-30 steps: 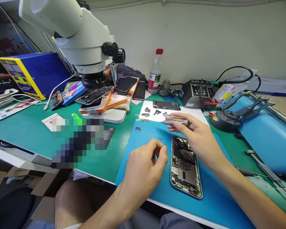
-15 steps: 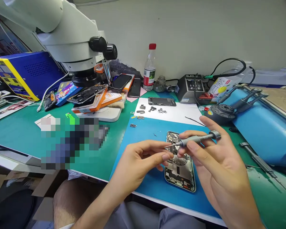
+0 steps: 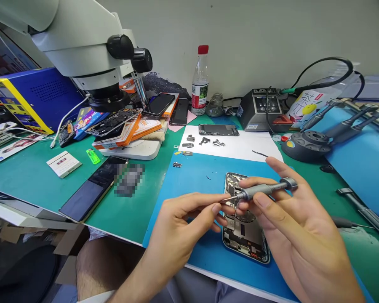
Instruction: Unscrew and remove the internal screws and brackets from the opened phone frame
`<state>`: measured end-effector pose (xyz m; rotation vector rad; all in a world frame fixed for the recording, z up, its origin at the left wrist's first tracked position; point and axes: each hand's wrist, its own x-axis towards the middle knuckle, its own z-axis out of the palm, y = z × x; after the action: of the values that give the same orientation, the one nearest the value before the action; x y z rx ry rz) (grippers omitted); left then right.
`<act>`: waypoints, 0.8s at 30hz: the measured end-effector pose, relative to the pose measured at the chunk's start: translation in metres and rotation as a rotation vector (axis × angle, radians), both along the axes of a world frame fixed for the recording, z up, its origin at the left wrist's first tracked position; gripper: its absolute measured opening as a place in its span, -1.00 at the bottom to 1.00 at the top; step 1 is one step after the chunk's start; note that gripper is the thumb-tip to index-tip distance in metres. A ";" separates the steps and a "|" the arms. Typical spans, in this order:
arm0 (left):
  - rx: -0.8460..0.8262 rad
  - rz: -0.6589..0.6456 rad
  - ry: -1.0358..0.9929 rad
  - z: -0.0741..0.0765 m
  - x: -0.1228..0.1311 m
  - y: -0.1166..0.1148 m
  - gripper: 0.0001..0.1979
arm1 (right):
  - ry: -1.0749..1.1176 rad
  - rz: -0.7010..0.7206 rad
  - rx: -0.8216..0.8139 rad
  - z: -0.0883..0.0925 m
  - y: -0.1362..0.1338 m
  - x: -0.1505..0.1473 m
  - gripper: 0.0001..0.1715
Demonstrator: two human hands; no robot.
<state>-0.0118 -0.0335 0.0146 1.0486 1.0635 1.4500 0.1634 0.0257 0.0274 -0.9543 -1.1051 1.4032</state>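
Note:
My right hand point(image 3: 306, 227) grips a grey precision screwdriver point(image 3: 260, 191) by its handle, between the thumb and fingers. The tool is nearly level, its thin shaft pointing left. My left hand point(image 3: 183, 227) is closed at the shaft's tip, with thumb and index finger around it; whether a screw is there is too small to tell. Beneath both hands lies an opened phone point(image 3: 248, 240), its inner parts exposed, on a blue mat point(image 3: 189, 202). The hands cover part of its upper half.
Small phone parts point(image 3: 204, 141) and a phone screen point(image 3: 218, 130) lie on white paper. A microscope point(image 3: 82, 54) rises at left above stacked boxes and phones. More screwdrivers lean in a round holder point(image 3: 306, 145) at right. A bottle point(image 3: 200, 82) stands behind.
The view has shifted slightly. My left thumb and index finger have drawn closer around the screwdriver's tip. My right hand keeps its hold on the handle.

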 end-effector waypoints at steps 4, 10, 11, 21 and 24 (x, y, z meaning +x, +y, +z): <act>0.010 -0.031 -0.006 -0.003 -0.001 0.000 -0.71 | -0.004 0.004 -0.008 -0.002 0.000 0.002 -0.30; 0.008 -0.040 -0.018 -0.006 0.000 0.001 -0.72 | -0.037 -0.018 0.014 -0.002 0.000 0.000 -0.27; 0.002 -0.041 -0.019 -0.006 0.000 0.001 -0.73 | -0.032 -0.017 0.011 -0.002 0.000 -0.001 -0.26; -0.028 -0.054 -0.052 -0.005 0.000 -0.001 -0.77 | 0.074 0.052 -0.033 -0.001 -0.001 0.001 -0.28; -0.024 -0.063 -0.053 -0.005 0.000 -0.001 -0.75 | 0.082 0.058 -0.033 -0.001 -0.001 0.001 -0.29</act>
<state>-0.0122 -0.0350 0.0097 1.0128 0.9997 1.4038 0.1642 0.0252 0.0259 -0.8864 -1.0587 1.4984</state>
